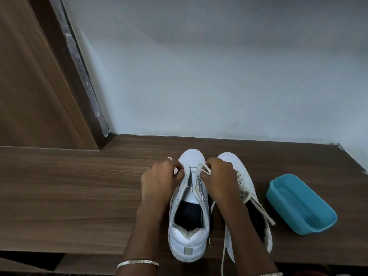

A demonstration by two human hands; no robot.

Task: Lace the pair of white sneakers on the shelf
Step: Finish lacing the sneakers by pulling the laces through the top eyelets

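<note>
White sneaker [189, 206] points lengthwise at the wall [199, 76]; left hand [159, 180] and right hand [219, 176] seemingly pinch its lace [206, 169].

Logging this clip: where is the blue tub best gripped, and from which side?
Likely the blue tub by its right long rim, from above-right: it sits open side up, thin wall free to pinch, while a sneaker and the right hand, pinching a lace, crowd its left.

light: dim, cool, soft, even
shadows: broad faint arc across the wall [219, 76]
sheen: pale patch on the shelf [89, 176]
blur: wooden panel [29, 76] at left smeared
distortion: panel's edge curves
</note>
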